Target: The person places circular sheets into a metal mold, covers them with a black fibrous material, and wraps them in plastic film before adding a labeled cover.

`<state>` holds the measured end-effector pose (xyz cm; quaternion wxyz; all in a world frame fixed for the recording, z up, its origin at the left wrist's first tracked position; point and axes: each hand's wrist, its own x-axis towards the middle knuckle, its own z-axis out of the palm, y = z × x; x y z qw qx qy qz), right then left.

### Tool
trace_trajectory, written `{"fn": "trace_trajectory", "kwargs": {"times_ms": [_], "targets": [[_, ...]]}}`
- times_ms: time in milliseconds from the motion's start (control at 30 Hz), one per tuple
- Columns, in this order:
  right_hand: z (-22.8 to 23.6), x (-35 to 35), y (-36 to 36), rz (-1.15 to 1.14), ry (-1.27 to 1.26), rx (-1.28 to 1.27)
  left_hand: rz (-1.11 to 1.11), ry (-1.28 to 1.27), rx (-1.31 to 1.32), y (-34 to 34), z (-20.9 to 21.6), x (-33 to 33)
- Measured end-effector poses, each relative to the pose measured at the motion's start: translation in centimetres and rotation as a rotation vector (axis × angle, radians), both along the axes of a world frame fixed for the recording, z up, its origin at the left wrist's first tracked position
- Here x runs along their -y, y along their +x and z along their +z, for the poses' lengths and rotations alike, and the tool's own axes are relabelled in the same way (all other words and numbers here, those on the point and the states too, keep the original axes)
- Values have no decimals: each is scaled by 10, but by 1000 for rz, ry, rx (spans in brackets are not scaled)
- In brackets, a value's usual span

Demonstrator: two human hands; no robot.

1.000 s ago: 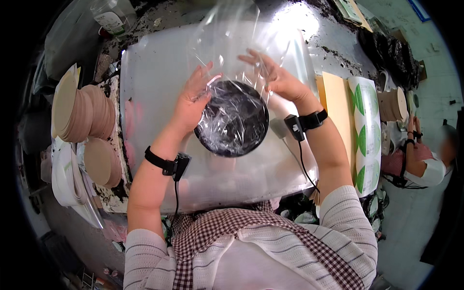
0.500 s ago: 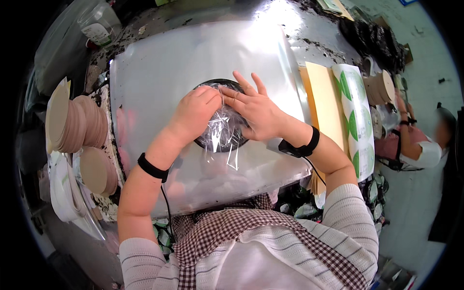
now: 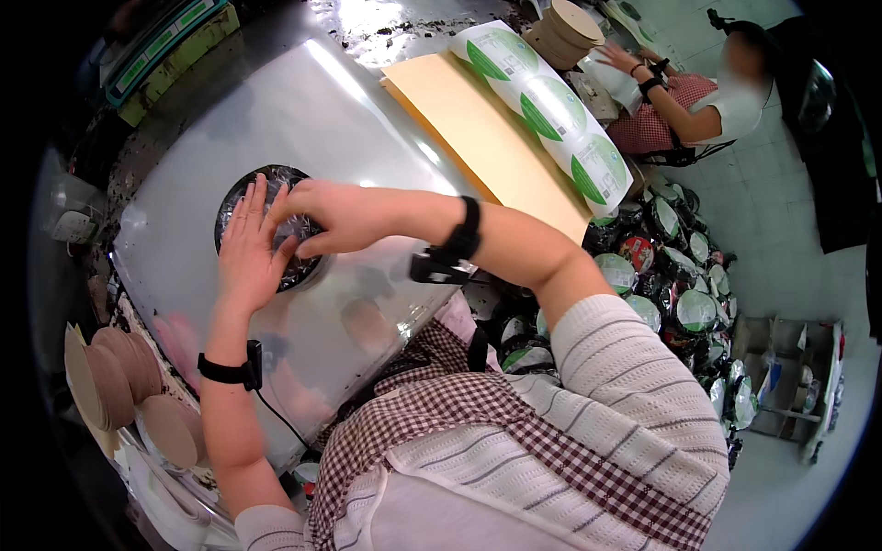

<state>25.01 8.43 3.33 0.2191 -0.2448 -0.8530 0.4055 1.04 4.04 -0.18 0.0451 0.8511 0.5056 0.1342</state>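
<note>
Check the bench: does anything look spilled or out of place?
Yes: dark crumbs litter the metal worktop beyond the translucent sheet, looking like loose spillage. The left hand and right hand partly cover the film-wrapped black disc, so I can't judge its whole surface.

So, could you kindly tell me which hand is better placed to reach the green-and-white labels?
Probably the right hand: it is nearer the labels, which lie on the person's right. The left hand is farther away, beyond it. Both are at the black bundle.

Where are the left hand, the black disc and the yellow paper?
left hand (image 3: 246, 259), head view: back of the hand
black disc (image 3: 299, 270), head view: lower right part
yellow paper (image 3: 489, 138), head view: middle
</note>
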Motion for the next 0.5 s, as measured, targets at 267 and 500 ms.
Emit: {"fn": "trace_trajectory", "kwargs": {"times_ms": [267,500], "targets": [[-9,136,278,-788,402,749,-23,-75,9,8,6,6],[78,64,487,-1427,-36,491,-8,-90,-145,22,13,-1]]}}
